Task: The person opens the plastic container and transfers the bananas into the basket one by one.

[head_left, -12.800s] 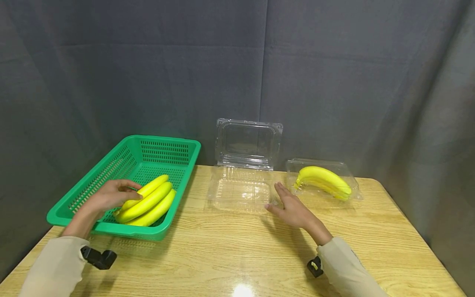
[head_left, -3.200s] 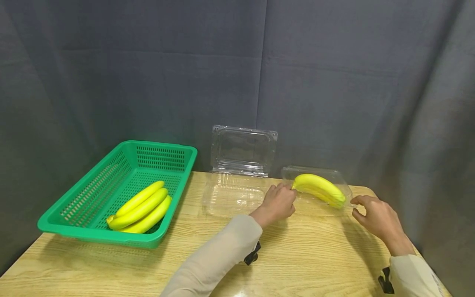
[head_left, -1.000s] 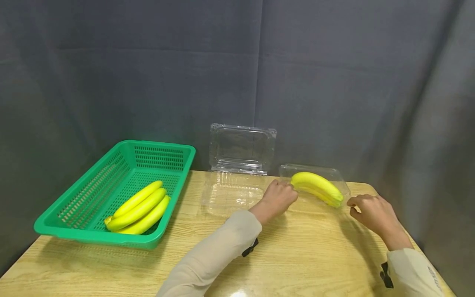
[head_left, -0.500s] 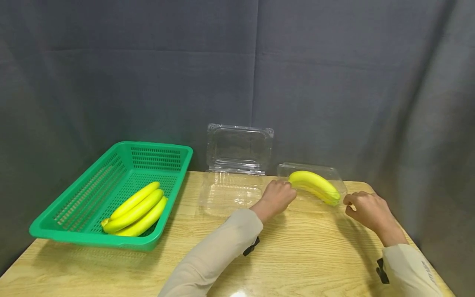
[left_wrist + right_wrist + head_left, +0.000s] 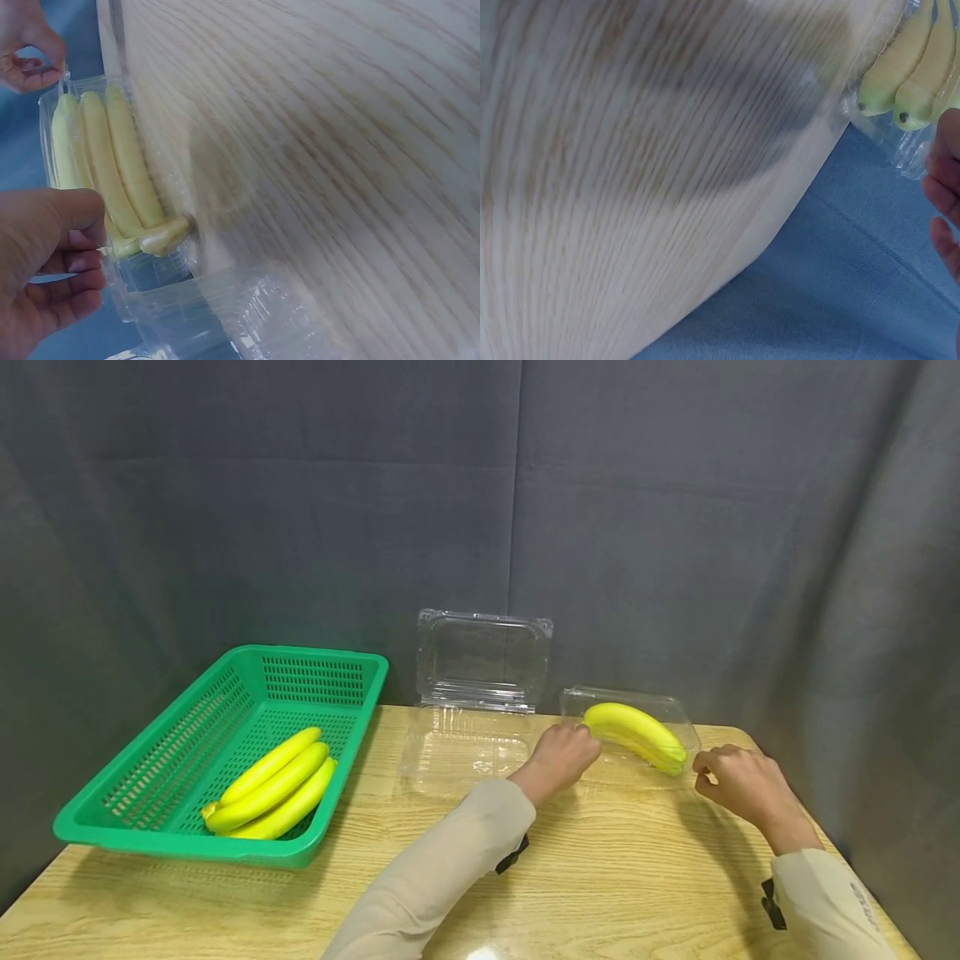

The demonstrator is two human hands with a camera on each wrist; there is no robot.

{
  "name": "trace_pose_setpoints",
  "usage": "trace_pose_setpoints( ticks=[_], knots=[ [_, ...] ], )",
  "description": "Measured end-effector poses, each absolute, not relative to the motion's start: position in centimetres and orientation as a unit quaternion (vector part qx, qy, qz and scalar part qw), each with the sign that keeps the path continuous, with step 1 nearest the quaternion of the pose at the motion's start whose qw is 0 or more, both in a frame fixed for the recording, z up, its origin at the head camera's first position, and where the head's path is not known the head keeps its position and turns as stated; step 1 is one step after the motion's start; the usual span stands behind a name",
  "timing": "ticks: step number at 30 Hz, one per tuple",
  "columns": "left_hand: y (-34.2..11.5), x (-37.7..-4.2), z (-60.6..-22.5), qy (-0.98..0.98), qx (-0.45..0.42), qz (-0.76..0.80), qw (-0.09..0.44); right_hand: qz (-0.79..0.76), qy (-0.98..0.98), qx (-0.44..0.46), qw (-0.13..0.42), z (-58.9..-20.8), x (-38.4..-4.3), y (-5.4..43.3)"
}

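Observation:
A bunch of yellow bananas lies in a clear plastic clamshell container at the back right of the table. My left hand pinches the container's left edge beside the stem end, fingers curled, as the left wrist view shows. On the opposite side my right hand pinches the corner of the plastic near the banana tips; the left wrist view shows this pinch too. The right wrist view catches only part of the right hand's fingers at its border. How the lid sits over the bananas is hard to tell through the clear plastic.
Another clear clamshell container stands with its lid raised, just left of my left hand. A green basket at the left holds a second bunch of bananas. A grey curtain hangs behind the wooden table.
Since the oldest frame, my left hand has left the basket's bananas and my right hand has moved rightward; both now grip the filled container. Over the last second they have barely moved.

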State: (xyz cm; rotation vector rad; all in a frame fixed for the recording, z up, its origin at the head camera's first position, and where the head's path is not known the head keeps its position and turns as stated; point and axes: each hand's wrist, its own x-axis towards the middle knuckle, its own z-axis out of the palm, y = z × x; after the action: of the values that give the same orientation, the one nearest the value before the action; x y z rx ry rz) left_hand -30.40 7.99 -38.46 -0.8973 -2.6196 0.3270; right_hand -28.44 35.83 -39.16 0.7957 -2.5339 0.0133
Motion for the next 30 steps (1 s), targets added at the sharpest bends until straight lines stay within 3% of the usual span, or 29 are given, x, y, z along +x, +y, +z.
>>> trace_pose_setpoints(
  ticks=[13,23,30],
  knots=[
    [8.3,-30.5,-38.4,-0.903,-0.342,0.17,0.197,-0.004,-0.901,0.369,0.228,-38.7,-29.2,35.8],
    [8.1,-30.5,-38.5,-0.889,-0.347,0.188,0.232,-0.007,-0.915,0.353,0.195,-38.5,-29.4,35.7],
    [8.1,-30.6,-38.5,-0.889,-0.353,0.192,0.219,0.002,-0.9,0.374,0.223,-39.1,-29.8,35.7]
  ],
)
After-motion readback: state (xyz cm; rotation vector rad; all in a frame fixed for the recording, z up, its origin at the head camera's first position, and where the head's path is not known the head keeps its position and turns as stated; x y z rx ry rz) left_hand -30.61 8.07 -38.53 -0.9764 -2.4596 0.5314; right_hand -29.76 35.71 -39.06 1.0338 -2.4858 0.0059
